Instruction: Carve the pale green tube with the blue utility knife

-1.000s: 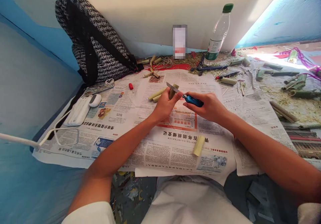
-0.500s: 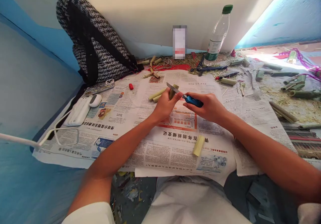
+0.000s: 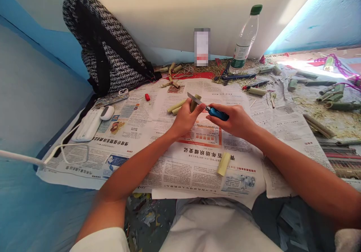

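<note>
A: While the left hand (image 3: 184, 118) grips the short olive-green bamboo segment (image 3: 195, 102), where does that piece sit?

B: In the head view it is raised just above the spread newspaper sheets (image 3: 158, 146), near their far middle. The left fingers are wrapped around its lower part, thumb pressed on the side, so its top end stays bare for the blade.

A: And the other hand?

B: The right hand (image 3: 237, 121) has its fingers curled tight around the blue-handled utility knife (image 3: 210, 109). The silver blade crosses the top of the segment, touching it, tip aimed away and to the left. I judge the grip low on the piece keeps the fingers clear of the edge.

A: Which way does the segment run?

B: Its long axis stands nearly upright, leaning slightly right and away from the person, cut end up.

A: What lies around?

B: Two pale bamboo sticks (image 3: 176, 107) lie just beyond the left hand, another pale cut piece (image 3: 223, 164) lies nearer the person, and a clear plastic bottle with a green cap (image 3: 244, 41) stands by the wall.
</note>
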Action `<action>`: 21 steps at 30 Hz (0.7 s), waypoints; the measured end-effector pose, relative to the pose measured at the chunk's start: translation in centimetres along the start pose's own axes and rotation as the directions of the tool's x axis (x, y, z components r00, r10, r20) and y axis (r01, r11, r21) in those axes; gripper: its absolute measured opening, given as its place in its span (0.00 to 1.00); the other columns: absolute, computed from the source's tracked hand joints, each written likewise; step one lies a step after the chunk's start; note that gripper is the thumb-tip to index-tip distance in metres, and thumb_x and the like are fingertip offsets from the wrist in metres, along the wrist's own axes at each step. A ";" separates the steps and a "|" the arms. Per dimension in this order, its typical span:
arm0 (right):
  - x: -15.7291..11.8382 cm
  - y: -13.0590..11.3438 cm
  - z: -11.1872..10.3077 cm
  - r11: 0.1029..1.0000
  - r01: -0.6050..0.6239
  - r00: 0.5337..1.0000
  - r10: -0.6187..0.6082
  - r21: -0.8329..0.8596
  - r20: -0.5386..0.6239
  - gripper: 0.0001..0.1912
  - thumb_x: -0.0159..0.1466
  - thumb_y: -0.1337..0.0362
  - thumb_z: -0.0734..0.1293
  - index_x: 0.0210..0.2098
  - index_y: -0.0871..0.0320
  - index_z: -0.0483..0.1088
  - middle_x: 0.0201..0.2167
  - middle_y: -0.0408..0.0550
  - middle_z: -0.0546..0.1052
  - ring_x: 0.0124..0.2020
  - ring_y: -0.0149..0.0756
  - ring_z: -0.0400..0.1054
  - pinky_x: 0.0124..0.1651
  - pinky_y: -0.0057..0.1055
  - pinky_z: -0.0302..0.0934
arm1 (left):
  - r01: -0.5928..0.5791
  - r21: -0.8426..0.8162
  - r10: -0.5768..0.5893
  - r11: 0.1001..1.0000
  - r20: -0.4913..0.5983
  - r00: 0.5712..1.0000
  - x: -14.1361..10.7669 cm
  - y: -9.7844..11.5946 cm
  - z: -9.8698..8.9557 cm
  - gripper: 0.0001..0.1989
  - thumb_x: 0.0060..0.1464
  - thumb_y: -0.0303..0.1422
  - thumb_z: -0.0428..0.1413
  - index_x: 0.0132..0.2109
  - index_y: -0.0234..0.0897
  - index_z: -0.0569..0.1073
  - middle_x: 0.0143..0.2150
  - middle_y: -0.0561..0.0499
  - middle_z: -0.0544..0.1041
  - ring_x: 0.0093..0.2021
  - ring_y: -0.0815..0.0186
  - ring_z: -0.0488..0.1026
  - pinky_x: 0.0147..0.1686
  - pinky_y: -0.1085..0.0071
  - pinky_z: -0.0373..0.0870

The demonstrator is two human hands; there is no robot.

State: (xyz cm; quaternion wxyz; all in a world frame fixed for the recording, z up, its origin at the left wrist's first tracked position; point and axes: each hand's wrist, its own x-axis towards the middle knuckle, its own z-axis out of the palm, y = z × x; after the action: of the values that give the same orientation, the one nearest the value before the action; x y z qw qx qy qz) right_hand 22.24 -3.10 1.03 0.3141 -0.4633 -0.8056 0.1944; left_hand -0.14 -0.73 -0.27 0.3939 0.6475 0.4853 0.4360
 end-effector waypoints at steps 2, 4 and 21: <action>0.0 -0.1 0.1 1.000 0.001 1.000 -0.001 -0.004 -0.017 0.21 0.71 0.45 0.70 0.52 0.54 0.82 0.35 0.50 0.84 0.31 0.37 0.71 0.36 0.33 0.60 | 0.001 -0.008 -0.001 1.000 0.003 1.000 0.0 0.1 0.0 0.33 0.57 0.67 0.60 0.44 0.40 0.72 0.39 0.50 0.77 0.40 0.61 0.73 0.43 0.63 0.66; 0.0 -0.2 0.2 1.000 -0.002 0.999 0.002 -0.005 -0.039 0.21 0.70 0.46 0.71 0.54 0.53 0.82 0.36 0.49 0.84 0.30 0.37 0.71 0.37 0.33 0.61 | 0.009 -0.008 -0.009 1.000 0.004 1.000 0.0 0.1 -0.1 0.33 0.57 0.68 0.59 0.44 0.40 0.71 0.38 0.50 0.77 0.40 0.61 0.72 0.42 0.63 0.65; -0.6 -1.3 0.7 0.991 -0.030 0.993 0.015 -0.134 -0.113 0.21 0.72 0.48 0.70 0.58 0.53 0.80 0.39 0.51 0.86 0.34 0.43 0.76 0.37 0.36 0.60 | 0.001 -0.024 -0.002 1.000 -0.034 0.999 -0.4 0.4 0.1 0.31 0.58 0.65 0.60 0.41 0.39 0.71 0.35 0.51 0.75 0.37 0.63 0.69 0.40 0.65 0.62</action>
State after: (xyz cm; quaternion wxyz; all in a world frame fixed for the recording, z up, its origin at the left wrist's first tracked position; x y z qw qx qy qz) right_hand 21.19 -4.27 1.13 0.3244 -0.5029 -0.7927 0.1166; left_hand 0.00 -1.18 0.06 0.3935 0.6348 0.4872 0.4526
